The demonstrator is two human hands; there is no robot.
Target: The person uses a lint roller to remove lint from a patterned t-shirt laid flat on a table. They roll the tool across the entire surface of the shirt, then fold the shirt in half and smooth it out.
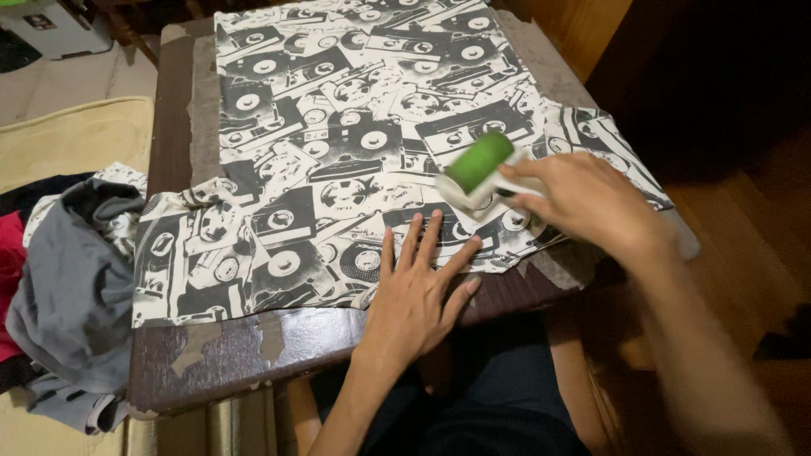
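Worn dark wooden table bearing a black-and-white cassette-print garment. Left hand, fingers spread, presses flat on the cloth's near edge. Right hand grips a green lint roller, blurred, on the cloth.

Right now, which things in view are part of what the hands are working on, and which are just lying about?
In use:
- green lint roller, held in right hand
- cassette-print garment, pressed flat by left hand
- worn brown table under it

Lying about:
- heap of clothes at the left
- white box, far corner
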